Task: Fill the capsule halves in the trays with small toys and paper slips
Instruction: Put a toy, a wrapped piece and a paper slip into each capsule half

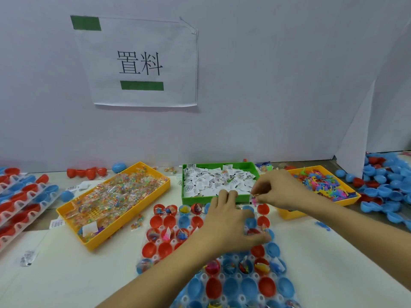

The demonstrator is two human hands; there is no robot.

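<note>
A head-worn view looks down on a pale counter [73,274] set against a white wall. A clear moulded plastic tray [224,283] lies in the centre, its round wells seating glossy red and blue capsule halves [213,286]; some hold small toys and folded slips. The left hand [231,227] rests over the tray's middle, fingers curled round small items that cannot be made out. The right hand [278,190] hovers just above the tray's far edge, fingertips pinching a small pink toy [254,200]. Behind the tray sits a green rectangular bin [189,196] of white paper slips [218,181]. A yellow bin [89,241] of crinkly clear sachets lies to the left, another yellow bin [289,213] of bright plastic figures to the right. Loose blue shells [387,185] crowd the right edge; bare counter lies at the near left.
</note>
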